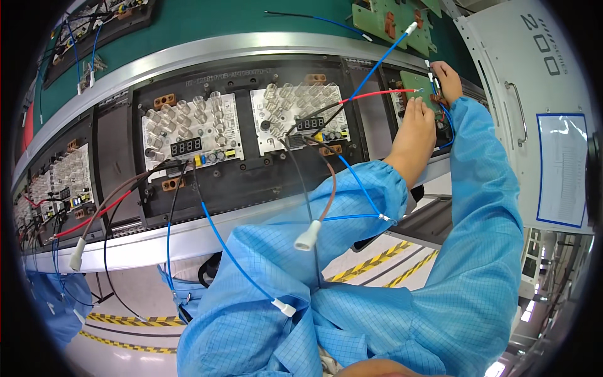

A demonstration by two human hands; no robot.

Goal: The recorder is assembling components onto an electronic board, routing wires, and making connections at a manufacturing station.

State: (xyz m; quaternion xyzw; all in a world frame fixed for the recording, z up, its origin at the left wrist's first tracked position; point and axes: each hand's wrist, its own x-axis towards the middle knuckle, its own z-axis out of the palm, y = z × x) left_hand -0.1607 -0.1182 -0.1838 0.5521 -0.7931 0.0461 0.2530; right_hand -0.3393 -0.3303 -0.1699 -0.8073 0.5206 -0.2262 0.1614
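Note:
At the far right of the line, both my hands are over a green circuit board (414,81) set in a dark tray. My left hand (417,129) reaches across its near side, fingers together and tips down at the board; what they pinch, if anything, is hidden. A red wire (383,94) with a bare metal terminal ends just above those fingertips. Beyond it, my right hand (447,81) is closed on blue wires with white connectors (432,74) at the board's right side. A blue wire loop (451,129) hangs below the right fingers.
Left along the metal-edged conveyor (251,47), white circuit boards (188,129) with clear caps and displays sit in dark trays. Their loose wires (242,254) hang over the near edge toward my sleeves. Green boards (392,25) lie on the green surface behind. A white machine cabinet (521,56) stands right.

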